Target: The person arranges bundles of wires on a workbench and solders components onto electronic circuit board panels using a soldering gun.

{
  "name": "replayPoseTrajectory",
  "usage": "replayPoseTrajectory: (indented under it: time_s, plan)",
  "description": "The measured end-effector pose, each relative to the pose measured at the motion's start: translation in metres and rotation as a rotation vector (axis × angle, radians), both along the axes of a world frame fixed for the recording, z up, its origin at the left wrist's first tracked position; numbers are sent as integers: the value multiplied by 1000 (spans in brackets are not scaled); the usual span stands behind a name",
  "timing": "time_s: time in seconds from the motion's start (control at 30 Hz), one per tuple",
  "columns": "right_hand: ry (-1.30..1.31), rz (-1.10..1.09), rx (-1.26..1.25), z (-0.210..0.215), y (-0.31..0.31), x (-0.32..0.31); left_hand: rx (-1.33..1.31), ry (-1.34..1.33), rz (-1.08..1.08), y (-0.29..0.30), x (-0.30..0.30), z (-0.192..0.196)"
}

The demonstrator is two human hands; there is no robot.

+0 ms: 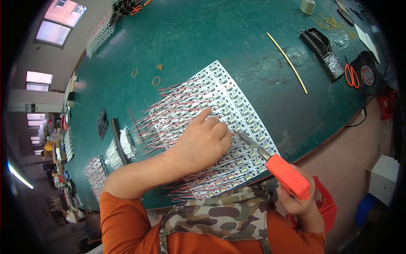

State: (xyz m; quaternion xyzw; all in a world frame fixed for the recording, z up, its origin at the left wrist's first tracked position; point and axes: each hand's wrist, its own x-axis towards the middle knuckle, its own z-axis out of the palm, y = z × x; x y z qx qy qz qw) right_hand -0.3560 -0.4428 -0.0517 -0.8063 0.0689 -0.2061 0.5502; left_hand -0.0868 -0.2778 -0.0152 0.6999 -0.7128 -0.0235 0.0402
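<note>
A white panel of small circuit boards lies on the green table, carrying rows of small metal components. Thin red and white wires stick out over its left part. My left hand rests over the middle of the panel with its fingers curled in; whatever they pinch is hidden. My right hand, beyond the panel's near right corner, is wrapped round the orange-red handle of a soldering iron. The iron's metal tip points up and left and reaches the boards just beside my left fingertips.
A yellow tube lies beyond the panel. At the right stand a black tray, orange-handled scissors and a small black fan. Bundles of white wires, a dark bar and rubber bands lie leftward.
</note>
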Motion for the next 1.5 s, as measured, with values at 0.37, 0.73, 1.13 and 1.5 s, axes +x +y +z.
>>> replayPoseTrajectory:
  time_s: [0.37, 0.73, 1.13, 1.5]
  plan:
    - [29, -79, 88, 0, 5, -4, -58, 17, 1, -1, -1, -2]
    - [-21, -30, 57, -1, 6, 1, -24, -1, 1, -1, -1, 1]
    - [-11, -46, 30, -2, 2, -7, 13, -23, -8, -2, -1, 1]
    - [9, -46, 58, 3, 5, -6, -18, -37, -19, -2, -3, 1]
